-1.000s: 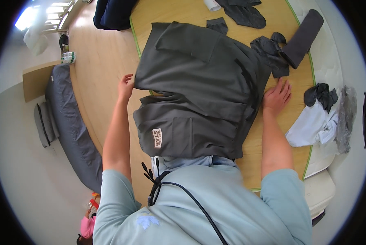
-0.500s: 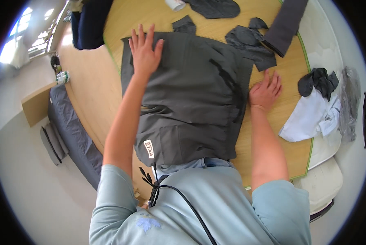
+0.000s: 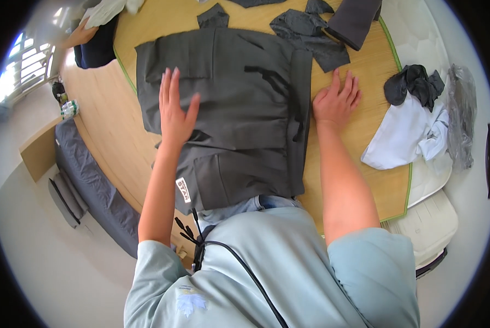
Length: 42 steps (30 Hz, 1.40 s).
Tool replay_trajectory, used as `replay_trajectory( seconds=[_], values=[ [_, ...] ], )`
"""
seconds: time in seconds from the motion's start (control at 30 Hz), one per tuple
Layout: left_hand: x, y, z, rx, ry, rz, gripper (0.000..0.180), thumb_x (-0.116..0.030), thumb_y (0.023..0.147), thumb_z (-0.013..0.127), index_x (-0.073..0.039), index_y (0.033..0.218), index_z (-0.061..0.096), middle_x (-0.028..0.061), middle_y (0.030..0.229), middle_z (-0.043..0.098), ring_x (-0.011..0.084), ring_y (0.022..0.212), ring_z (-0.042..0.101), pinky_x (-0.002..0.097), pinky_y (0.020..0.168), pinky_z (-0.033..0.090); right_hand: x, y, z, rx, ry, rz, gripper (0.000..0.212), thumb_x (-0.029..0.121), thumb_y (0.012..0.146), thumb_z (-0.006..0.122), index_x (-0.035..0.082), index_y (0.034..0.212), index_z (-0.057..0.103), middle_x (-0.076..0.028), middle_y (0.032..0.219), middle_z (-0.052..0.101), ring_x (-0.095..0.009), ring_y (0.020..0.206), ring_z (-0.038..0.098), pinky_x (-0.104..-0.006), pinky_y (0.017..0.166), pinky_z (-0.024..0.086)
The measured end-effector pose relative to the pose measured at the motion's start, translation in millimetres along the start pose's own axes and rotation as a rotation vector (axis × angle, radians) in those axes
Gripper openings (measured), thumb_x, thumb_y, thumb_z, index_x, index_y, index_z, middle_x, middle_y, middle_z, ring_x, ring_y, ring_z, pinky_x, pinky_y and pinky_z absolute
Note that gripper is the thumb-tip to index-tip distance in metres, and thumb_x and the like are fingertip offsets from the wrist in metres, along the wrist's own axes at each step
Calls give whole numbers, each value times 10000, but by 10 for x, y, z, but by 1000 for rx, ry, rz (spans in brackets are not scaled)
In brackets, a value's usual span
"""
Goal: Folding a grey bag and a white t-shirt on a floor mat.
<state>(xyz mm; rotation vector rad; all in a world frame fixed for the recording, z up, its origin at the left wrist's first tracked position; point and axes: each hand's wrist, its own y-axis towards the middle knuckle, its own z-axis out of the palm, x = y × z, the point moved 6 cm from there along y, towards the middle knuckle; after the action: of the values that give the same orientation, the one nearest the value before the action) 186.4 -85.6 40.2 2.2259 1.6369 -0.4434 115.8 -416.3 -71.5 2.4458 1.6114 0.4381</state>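
Note:
Dark grey cargo shorts (image 3: 245, 115) lie spread out before me, waistband to the right and leg openings to the left. A black drawstring (image 3: 272, 82) trails from the waistband, and a pale label (image 3: 183, 190) sits on the nearer leg. My left hand (image 3: 178, 112) is over the shorts' left part, near the gap between the legs, fingers stretched and thumb apart. Whether it touches the cloth I cannot tell. Just right of the waistband, my right hand (image 3: 338, 104) rests on the woven mat (image 3: 343, 158), holding nothing, its fingers slightly bent and apart.
Dark grey garments (image 3: 310, 35) lie beyond the shorts. A white cloth (image 3: 406, 134) and a black cloth (image 3: 414, 86) are at the right, beside a clear plastic bag (image 3: 461, 120). Another person's hand (image 3: 81, 34) holds pale cloth at the far left. A dark blue cushioned bench (image 3: 95, 180) stands left.
My left hand has come back toward me from the shorts' far leg. My right hand stays beside the waistband. Another person's hand with pale cloth has appeared at the far left.

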Motion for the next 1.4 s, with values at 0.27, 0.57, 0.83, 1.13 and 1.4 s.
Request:
replay_trajectory(
  seconds=[0.27,0.57,0.83,1.13,1.4],
  values=[
    [1367,-2730,-885,-146,-88,-599,414,-15,885,463,-26,1298,475,151,1238,549,233,1152,532,320,927,426,29,8,13,-164,-38,-107,479,210,766,534,205,1245,544,-106,1307,477,-325,1238,434,-543,1001,342],
    [1317,-4178,-349,-73,-228,-874,832,31,776,590,-180,1479,199,162,1224,558,278,1058,585,382,879,493,-162,-209,-134,131,394,-389,501,96,799,554,80,1295,484,-169,1327,466,-349,1226,435,-483,1023,334],
    [1182,-3939,-729,-287,-266,-555,572,94,705,566,-107,1241,567,135,1211,584,266,1123,566,346,938,458,-326,-1776,-1139,800,466,-757,744,108,705,703,76,1380,390,-175,1401,388,-365,1305,357,-446,1076,298],
    [1419,-3932,-848,-462,-519,-559,376,122,701,504,-33,995,679,128,1216,592,277,1194,519,357,988,415,125,-1801,-1203,782,35,-791,998,196,638,784,218,1467,229,-184,1465,261,-389,1387,190,-545,1106,190],
    [1544,-3627,-1083,-498,-693,-474,111,-16,875,583,23,971,622,149,1261,568,230,1160,538,334,975,411,198,-1782,-1295,489,184,-947,629,185,695,729,298,1285,539,-152,1307,432,-340,1228,379,-505,1031,280]
  ],
)
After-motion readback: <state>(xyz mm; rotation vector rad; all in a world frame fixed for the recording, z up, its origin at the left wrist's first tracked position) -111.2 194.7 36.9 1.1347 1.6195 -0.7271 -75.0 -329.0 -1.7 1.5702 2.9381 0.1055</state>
